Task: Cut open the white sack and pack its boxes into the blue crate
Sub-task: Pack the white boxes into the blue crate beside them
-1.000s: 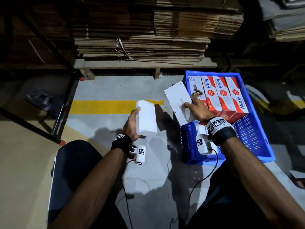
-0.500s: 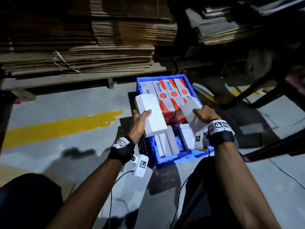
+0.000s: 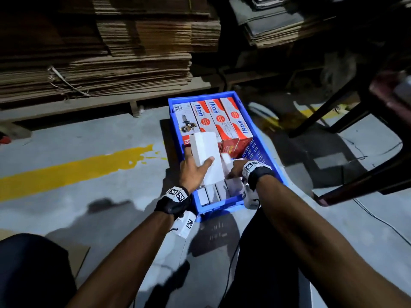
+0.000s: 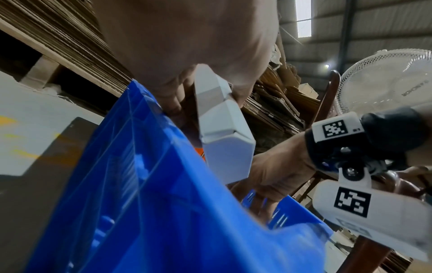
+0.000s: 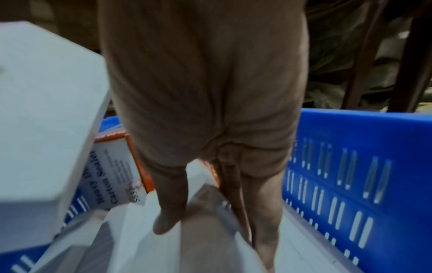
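- A plain white box [image 3: 205, 157] is clasped in the left hand [image 3: 192, 172], thumb across the top face, fingers underneath; it is held flat above the near half of the blue crate [image 3: 270, 152], probably so it can be lowered on end into the near row once the slot is free.
- A second white box [image 3: 231, 172] is gripped by the right hand [image 3: 236, 171]; in the right wrist view the thumb and fingers [image 5: 169, 208] are wrapped around its upper edge, and it is held low inside the crate beside the right wall, seemingly being seated.
- A near row of white boxes [image 3: 211, 193] is stood on end against the crate's front wall, touching one another; upright packing likely saves floor space.
- Further in, red-and-white printed boxes [image 3: 222, 121] are laid side by side against the far wall, long faces up, labels readable.
- A gap of bare crate floor is left between the printed row and the right hand.
- The white sack is not seen in any view; whether it is already cut cannot be told.
- Packing is judged partly done, with two boxes in hand.
- Beyond the crate, flattened cardboard stacks [image 3: 95, 70] are piled on a low platform; a yellow floor line [image 3: 73, 168] runs at left, dark chair legs [image 3: 329, 114] at right.
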{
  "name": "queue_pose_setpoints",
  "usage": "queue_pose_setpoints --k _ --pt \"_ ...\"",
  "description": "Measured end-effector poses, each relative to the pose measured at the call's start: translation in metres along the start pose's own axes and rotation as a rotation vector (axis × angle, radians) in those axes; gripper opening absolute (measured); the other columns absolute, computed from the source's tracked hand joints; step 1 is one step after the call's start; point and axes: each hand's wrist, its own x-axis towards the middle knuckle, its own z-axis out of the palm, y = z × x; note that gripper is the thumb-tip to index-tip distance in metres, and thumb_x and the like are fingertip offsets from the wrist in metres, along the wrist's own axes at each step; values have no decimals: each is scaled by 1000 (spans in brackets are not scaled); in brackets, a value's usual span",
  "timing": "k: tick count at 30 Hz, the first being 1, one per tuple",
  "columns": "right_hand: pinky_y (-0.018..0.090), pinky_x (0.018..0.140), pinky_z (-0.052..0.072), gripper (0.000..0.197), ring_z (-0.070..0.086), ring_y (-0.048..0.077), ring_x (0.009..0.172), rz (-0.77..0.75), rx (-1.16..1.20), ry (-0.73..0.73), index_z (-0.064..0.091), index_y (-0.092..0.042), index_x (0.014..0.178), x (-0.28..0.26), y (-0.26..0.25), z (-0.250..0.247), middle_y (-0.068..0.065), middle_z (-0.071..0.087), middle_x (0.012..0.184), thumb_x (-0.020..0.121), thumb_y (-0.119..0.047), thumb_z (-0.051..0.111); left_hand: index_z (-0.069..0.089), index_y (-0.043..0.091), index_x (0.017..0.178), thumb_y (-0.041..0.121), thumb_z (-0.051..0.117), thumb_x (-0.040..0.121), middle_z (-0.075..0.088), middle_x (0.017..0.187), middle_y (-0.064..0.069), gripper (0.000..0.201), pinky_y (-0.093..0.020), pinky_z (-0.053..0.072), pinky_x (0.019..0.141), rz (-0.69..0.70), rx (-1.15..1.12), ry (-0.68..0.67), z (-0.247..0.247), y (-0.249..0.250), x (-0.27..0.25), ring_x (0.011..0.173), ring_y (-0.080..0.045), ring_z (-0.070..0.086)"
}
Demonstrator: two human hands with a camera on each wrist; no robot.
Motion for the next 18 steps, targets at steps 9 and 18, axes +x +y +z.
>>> queue_pose_setpoints --k 9,18 --pt "32 70 52 49 61 38 120 34 58 -4 54 1 134 22 4 -7 20 59 136 99 -33 56 34 18 139 49 71 89 62 138 -11 69 -39 56 95 90 163 -42 7 0 15 121 -33 63" --pt "32 89 43 53 51 35 132 196 285 -12 50 2 140 44 52 -17 21 51 145 97 -26 62 24 14 155 61 55 94 64 133 -16 84 -46 55 86 191 450 -5 29 -27 32 107 -41 67"
